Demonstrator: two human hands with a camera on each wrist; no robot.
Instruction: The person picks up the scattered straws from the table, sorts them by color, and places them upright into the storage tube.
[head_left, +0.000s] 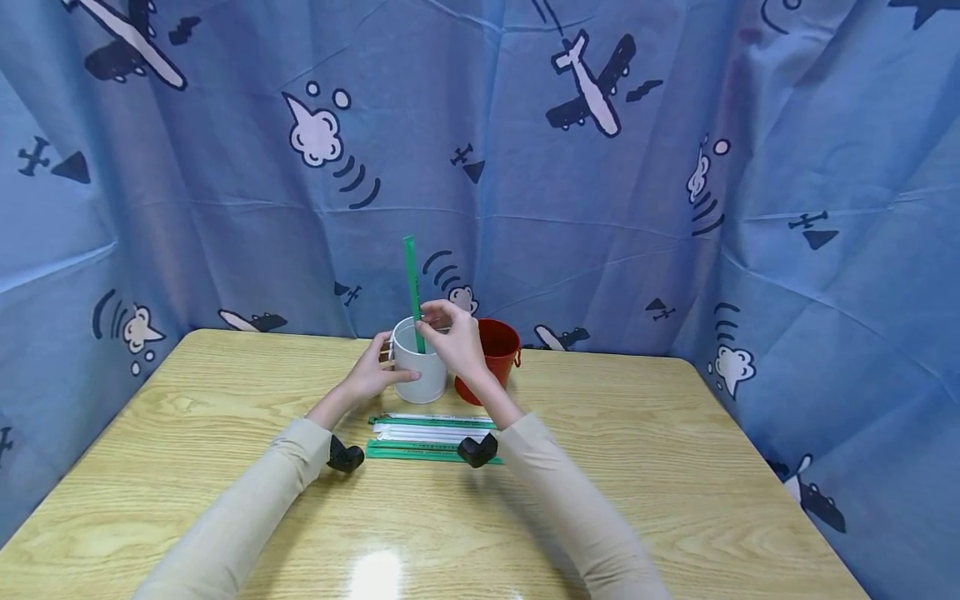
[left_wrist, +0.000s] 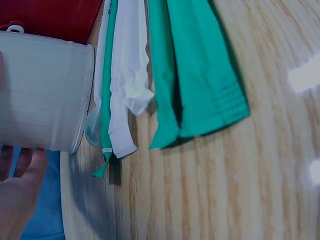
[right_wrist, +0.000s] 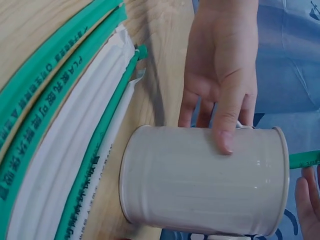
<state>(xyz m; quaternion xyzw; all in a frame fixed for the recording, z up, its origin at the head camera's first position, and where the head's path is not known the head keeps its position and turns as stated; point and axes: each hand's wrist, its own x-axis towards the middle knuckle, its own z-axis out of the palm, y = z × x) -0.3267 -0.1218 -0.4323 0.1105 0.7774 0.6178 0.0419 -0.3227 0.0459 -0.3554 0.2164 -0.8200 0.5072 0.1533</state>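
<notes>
In the head view a white metal bucket stands upright near the back of the table. My left hand holds it from the left, thumb on its front and fingers around the side. My right hand pinches a green-wrapped straw between thumb and fingers. The straw stands nearly upright, tilted slightly left, its lower end inside the bucket's mouth. In the right wrist view the left thumb presses the bucket wall, and part of the straw shows beyond the rim. The straw's bottom tip is hidden.
A red bucket stands right of the white one, partly behind my right hand. In front lie several wrapped straws side by side, green ones nearest me and white ones behind. A blue airplane-print curtain hangs behind the wooden table.
</notes>
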